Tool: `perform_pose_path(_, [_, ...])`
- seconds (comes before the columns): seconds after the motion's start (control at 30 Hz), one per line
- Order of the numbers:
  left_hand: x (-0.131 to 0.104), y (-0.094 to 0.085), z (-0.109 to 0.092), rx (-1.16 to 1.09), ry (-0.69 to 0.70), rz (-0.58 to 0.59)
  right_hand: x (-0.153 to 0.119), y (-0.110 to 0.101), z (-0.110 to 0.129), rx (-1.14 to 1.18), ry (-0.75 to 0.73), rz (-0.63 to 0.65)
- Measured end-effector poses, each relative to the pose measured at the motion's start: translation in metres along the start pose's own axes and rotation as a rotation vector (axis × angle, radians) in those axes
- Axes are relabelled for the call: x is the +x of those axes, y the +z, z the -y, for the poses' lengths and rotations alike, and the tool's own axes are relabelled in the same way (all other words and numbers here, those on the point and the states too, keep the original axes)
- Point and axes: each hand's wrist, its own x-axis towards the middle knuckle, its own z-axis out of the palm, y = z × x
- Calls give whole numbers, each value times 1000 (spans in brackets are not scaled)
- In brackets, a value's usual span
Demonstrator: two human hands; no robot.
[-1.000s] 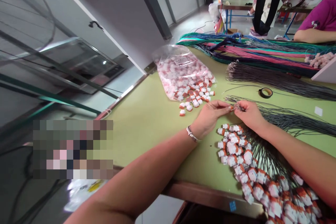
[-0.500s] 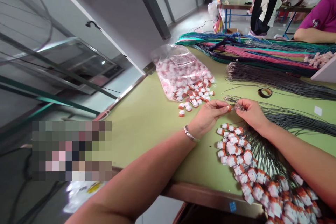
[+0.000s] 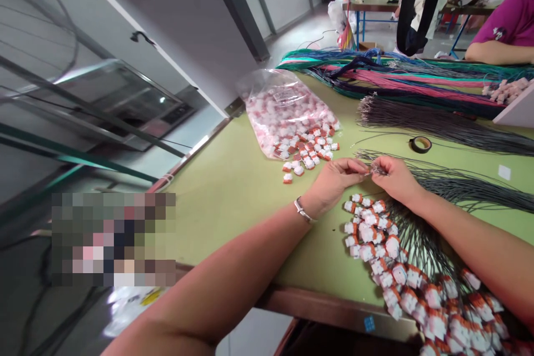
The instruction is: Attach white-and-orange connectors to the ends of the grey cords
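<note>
My left hand (image 3: 336, 181), with a bracelet at the wrist, pinches a small orange-and-white connector, mostly covered by the fingers. Touching or nearly touching it, my right hand (image 3: 394, 178) is closed on several thin wire ends with metal tips. Dark wires (image 3: 463, 188) run off to the right from there. Below both hands lies a large bunch of white-and-orange connectors (image 3: 392, 247) fixed on dark wires. Loose connectors (image 3: 308, 150) spill from a clear plastic bag (image 3: 283, 105) beyond my left hand.
Behind my right hand are a roll of black tape (image 3: 420, 144), a grey wire bundle (image 3: 442, 125) and coloured wires (image 3: 417, 82). A person's arm (image 3: 496, 51) rests at the far right. The green table (image 3: 208, 200) has a metal front edge.
My left hand has moved slightly right, bringing the connector up to the wire ends at my right hand. The connector is now more hidden by the fingers. The view has shifted a little.
</note>
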Motion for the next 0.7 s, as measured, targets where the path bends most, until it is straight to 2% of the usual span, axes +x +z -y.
perform_pose_path(0.27, [0, 4, 3, -19, 1, -34, 1, 2, -4, -21, 8, -35])
perform_pose_path(0.5, [-3, 1, 0, -16, -3, -53, 0, -4, -4, 55, 33, 50])
perform_pose_path(0.6, [-3, -3, -2, 185, -31, 1, -1, -5, -5, 84, 13, 8])
perform_pose_path(0.7, [-8, -5, -10, 564, -20, 199, -1, -5, -8, 94, 16, -89])
